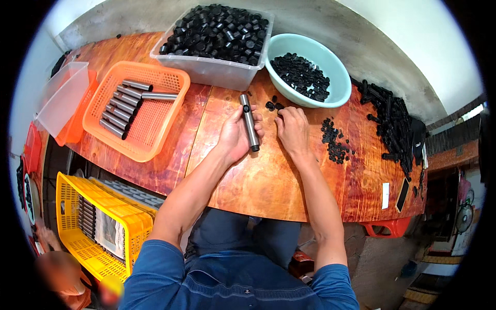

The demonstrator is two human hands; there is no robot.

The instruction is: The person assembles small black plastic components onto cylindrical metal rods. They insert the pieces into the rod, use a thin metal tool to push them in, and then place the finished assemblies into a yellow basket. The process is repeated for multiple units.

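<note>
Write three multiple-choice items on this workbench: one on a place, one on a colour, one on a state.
1. Where do the loose grey tubes lie?
A. in the orange basket
B. in the bowl
C. on the floor

2. What colour is the bowl of small black parts?
A. red
B. pale green
C. yellow

3. What is the left hand doing?
A. resting open
B. gripping a grey tube
C. lifting the basket

Answers: 1 A, the tubes lie side by side on its mesh floor; 2 B, its rim and wall are pale green; 3 B, the fingers wrap the tube while the right hand fingers small black caps on the table.
</note>
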